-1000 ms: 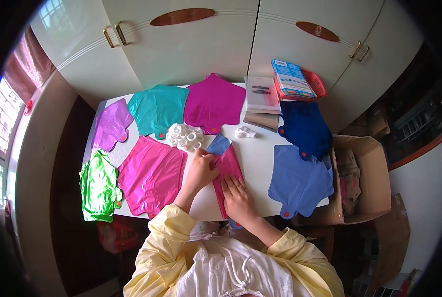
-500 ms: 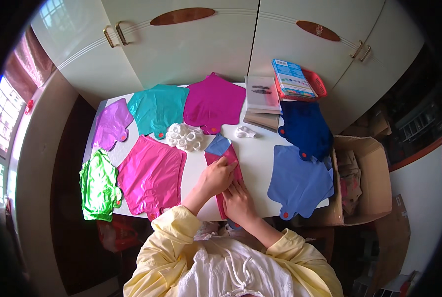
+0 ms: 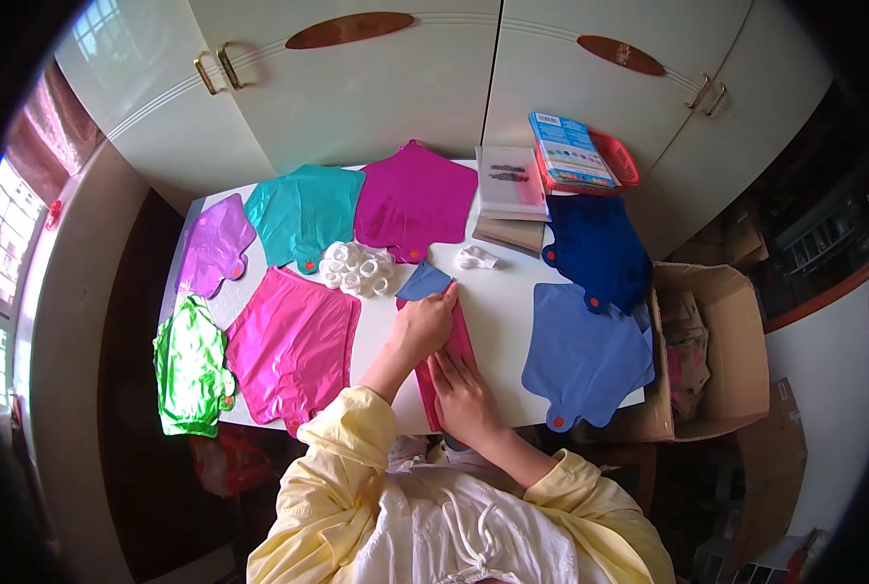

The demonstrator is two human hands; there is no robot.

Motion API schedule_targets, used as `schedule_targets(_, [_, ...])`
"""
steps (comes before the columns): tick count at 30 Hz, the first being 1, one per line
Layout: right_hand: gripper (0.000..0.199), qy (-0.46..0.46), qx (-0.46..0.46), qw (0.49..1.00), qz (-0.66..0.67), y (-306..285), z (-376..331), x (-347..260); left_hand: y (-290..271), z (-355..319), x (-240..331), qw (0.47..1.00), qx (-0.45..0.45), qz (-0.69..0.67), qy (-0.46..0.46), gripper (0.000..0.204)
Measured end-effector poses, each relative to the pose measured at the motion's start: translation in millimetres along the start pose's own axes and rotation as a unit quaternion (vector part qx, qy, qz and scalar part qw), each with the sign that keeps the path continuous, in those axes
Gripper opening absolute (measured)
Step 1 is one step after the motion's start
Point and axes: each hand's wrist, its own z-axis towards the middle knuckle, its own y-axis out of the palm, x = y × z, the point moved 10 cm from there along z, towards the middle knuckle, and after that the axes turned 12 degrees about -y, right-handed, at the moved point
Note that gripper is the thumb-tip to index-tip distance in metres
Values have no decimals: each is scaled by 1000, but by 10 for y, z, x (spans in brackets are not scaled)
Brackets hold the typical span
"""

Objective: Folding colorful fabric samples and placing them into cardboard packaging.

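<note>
A crimson-pink foil sheet, which looks like a flat foil balloon folded into a long narrow strip [image 3: 461,336], lies on the table in front of me. A blue foil piece [image 3: 425,282] shows at its far end. My left hand [image 3: 423,326] is closed over the strip near that end, its fingertips pressed together on the foil. Nearer to me, my right hand [image 3: 466,394] lies on the strip with fingers stretched out. Both hands hide part of the strip. Just beyond them are white ribbon rolls [image 3: 359,269] and a small white bundle [image 3: 475,258].
Flat foil balloons in pink [image 3: 293,341], green [image 3: 189,370], purple [image 3: 216,243], teal [image 3: 306,214], magenta [image 3: 417,204], navy [image 3: 600,248] and light blue [image 3: 590,350] surround the white table. Clear packs [image 3: 512,185], a red basket [image 3: 617,161] and an open cardboard box [image 3: 722,428] stand at the right.
My left hand has slid away from me along the strip, toward the blue piece, and apart from my right hand. The right hand stays near its place. The view has shifted slightly.
</note>
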Motion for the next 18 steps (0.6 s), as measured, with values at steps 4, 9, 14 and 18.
schedule_targets(4, [50, -14, -10, 999, 26, 5, -131, -84, 34, 78, -30, 1000, -9, 1, -12, 51])
schedule_targets(9, [39, 45, -76, 965, 247, -224, -180, 69, 31, 76, -28, 1000, -17, 13, -17, 53])
schedule_targets(14, [15, 154, -43, 968, 195, -567, 178, 1048, 40, 67, -50, 1000, 4, 0, -8, 52])
schedule_targets(18, [18, 204, -119, 952, 195, -227, 449, 1472, 41, 74, 19, 999, -26, 26, -9, 53])
